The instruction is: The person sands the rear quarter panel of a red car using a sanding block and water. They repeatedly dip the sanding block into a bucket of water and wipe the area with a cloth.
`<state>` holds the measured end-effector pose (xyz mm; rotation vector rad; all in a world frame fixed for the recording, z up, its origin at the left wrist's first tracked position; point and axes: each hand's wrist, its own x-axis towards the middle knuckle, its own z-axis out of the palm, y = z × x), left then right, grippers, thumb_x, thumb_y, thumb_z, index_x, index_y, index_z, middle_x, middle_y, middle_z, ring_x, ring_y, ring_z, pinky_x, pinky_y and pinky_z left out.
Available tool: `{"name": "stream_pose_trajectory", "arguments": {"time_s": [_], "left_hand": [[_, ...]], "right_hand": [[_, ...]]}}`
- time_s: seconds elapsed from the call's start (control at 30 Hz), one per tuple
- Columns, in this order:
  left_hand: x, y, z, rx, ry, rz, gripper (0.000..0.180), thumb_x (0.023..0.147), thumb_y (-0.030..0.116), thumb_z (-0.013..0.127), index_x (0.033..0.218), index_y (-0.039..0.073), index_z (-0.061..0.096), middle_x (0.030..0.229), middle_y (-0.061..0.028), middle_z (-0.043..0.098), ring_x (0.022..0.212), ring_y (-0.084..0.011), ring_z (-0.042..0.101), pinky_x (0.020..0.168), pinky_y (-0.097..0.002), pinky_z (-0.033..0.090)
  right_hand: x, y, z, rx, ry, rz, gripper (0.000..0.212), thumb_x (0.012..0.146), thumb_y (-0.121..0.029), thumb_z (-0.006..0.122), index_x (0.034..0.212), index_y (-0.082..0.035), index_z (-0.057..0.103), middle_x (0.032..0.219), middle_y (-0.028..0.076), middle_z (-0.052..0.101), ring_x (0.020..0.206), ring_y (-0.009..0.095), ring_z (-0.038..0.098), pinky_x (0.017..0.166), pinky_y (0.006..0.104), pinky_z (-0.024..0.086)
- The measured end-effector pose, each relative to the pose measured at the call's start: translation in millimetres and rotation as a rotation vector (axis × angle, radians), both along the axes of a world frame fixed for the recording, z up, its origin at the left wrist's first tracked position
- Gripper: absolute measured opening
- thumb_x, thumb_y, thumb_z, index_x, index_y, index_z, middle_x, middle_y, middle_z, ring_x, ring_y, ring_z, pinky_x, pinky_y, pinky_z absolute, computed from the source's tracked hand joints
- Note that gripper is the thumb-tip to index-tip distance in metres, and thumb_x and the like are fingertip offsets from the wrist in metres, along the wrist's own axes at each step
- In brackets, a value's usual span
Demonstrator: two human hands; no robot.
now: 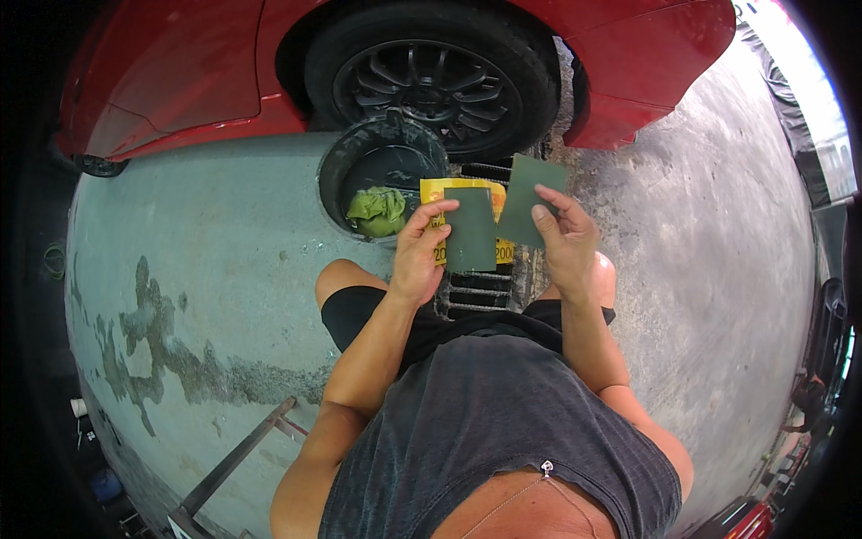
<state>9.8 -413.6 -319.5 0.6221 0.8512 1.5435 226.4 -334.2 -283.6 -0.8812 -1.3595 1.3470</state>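
My left hand (419, 251) pinches the left edge of a dark green rectangular sandpaper sheet (470, 235) between thumb and fingers. Right behind that sheet is a yellow printed packet (433, 189), partly covered; I cannot tell whether the left hand also grips it. In my right hand (569, 237) is a second green sandpaper sheet (530, 216), tilted and held between thumb and fingertips. The second sheet overlaps the packet's right side. Both hands are in front of my knees, above a slotted floor drain (476, 292).
A black bucket (329, 171) with dark water and a lime-green cloth (377, 209) stands left of the sheets. Beyond it are a red car's wheel (429, 85) and body (193, 76). A metal frame (235, 456) stands at lower left. Wet patches (148, 332) mark the concrete floor.
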Motion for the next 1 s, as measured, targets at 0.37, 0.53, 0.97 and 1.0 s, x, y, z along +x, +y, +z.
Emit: {"name": "stream_pose_trajectory", "arguments": {"time_s": [0.37, 0.53, 0.97, 1.0], "left_hand": [[10.8, 4.4, 9.1, -0.088, -0.039, -0.052, 0.020, 0.105, 0.014, 0.072, 0.114, -0.003, 0.077, 0.102, -0.0029, 0.076, 0.089, -0.0070, 0.069, 0.081, -0.0233, 0.055], [17.1, 6.3, 10.1, -0.118, 0.045, -0.007, 0.016, 0.102, 0.014, 0.077, 0.104, -0.001, 0.080, 0.093, -0.0001, 0.075, 0.081, -0.0042, 0.064, 0.073, -0.0214, 0.051], [24.6, 9.4, 8.2, -0.060, 0.112, 0.176, 0.014, 0.098, 0.006, 0.082, 0.087, 0.002, 0.075, 0.087, -0.0007, 0.074, 0.078, -0.0041, 0.062, 0.071, -0.0213, 0.051], [24.7, 9.9, 6.8, -0.061, 0.121, 0.187, 0.014, 0.097, 0.006, 0.082, 0.086, 0.002, 0.074, 0.087, -0.0011, 0.074, 0.078, -0.0044, 0.063, 0.071, -0.0214, 0.051]], "right_hand": [[-17.9, -1.6, 7.8, -0.067, -0.113, 0.314, 0.078, 0.097, 0.010, 0.070, 0.166, -0.001, 0.034, 0.144, 0.018, 0.065, 0.130, 0.019, 0.064, 0.111, 0.0323, 0.051], [-16.8, -4.9, 4.7, -0.070, -0.165, 0.327, 0.078, 0.098, 0.011, 0.067, 0.167, -0.001, 0.033, 0.147, 0.017, 0.063, 0.133, 0.019, 0.062, 0.114, 0.0332, 0.049], [-26.9, -18.2, -9.1, 0.690, -0.423, -0.229, 0.048, 0.080, -0.008, 0.093, 0.125, -0.007, 0.077, 0.128, 0.013, 0.061, 0.105, 0.022, 0.063, 0.088, 0.0332, 0.052], [-28.8, -19.1, -14.0, 0.678, -0.418, -0.197, 0.043, 0.080, -0.009, 0.093, 0.120, -0.007, 0.078, 0.127, 0.012, 0.060, 0.103, 0.023, 0.063, 0.087, 0.0338, 0.052]]}}
